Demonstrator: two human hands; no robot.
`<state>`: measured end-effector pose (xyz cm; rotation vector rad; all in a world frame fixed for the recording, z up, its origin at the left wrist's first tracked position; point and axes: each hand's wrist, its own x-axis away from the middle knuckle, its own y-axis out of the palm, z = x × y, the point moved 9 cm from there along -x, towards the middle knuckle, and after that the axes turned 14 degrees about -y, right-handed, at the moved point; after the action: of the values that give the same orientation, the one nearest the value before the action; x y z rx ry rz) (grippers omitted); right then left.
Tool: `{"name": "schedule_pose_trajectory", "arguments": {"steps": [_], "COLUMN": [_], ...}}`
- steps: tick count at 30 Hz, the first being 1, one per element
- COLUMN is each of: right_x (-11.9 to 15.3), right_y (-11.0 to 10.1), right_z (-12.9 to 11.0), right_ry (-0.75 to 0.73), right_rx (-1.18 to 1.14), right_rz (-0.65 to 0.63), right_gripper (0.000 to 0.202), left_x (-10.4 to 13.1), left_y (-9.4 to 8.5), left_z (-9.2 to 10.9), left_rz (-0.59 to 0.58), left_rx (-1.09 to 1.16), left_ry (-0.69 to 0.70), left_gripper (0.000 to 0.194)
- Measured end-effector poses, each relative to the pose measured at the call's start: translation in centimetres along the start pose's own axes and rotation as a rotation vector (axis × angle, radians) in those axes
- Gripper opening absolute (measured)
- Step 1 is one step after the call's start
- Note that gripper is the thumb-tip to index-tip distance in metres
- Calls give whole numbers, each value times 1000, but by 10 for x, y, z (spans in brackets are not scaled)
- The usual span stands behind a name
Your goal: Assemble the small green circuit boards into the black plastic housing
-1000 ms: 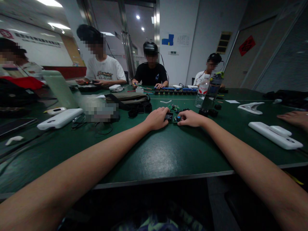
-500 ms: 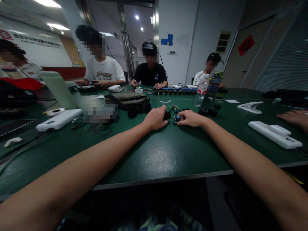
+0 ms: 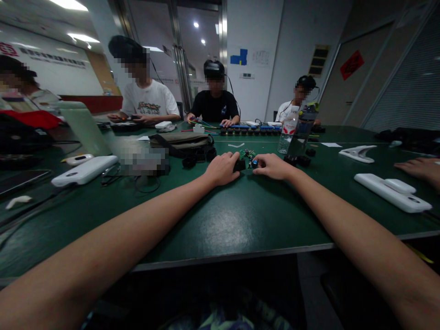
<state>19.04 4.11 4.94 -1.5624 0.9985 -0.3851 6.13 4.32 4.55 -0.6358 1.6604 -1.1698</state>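
Near the middle of the green table (image 3: pixel 220 220), my left hand (image 3: pixel 222 168) is closed round a small black box-like part (image 3: pixel 240 165), its open side not visible. My right hand (image 3: pixel 270 166) pinches a small circuit board with a blue component (image 3: pixel 255 163) between thumb and fingers, just right of the black part. A narrow gap separates the two pieces. Behind them lies a loose cluster of small green circuit boards (image 3: pixel 246 154). Several small black parts (image 3: pixel 297 160) rest to the right of my right hand.
A clear water bottle (image 3: pixel 287 133) and a dark bottle (image 3: pixel 304 130) stand behind on the right. White devices (image 3: pixel 392 192) lie right, another power bank (image 3: pixel 85 171) left. A strap bag (image 3: pixel 182 142) and a pale green tumbler (image 3: pixel 85 128) are at the left. Co-workers sit opposite.
The circuit board in my right hand has tilted and lifted slightly. The black part in my left hand has turned a little toward it. Both arms stay nearly in place.
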Motion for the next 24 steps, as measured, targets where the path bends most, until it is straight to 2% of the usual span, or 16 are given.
{"name": "schedule_pose_trajectory", "arguments": {"steps": [16, 24], "right_x": [0, 0], "right_y": [-1, -1], "right_z": [2, 0], "right_ry": [-7, -4], "right_rx": [-17, -3], "right_rz": [31, 32], "right_gripper": [25, 20], "left_x": [1, 2], "left_y": [1, -4], "left_z": [2, 3], "left_rz": [-3, 24], "left_rx": [19, -2], "left_ry": [24, 31], "left_gripper": [42, 40]}}
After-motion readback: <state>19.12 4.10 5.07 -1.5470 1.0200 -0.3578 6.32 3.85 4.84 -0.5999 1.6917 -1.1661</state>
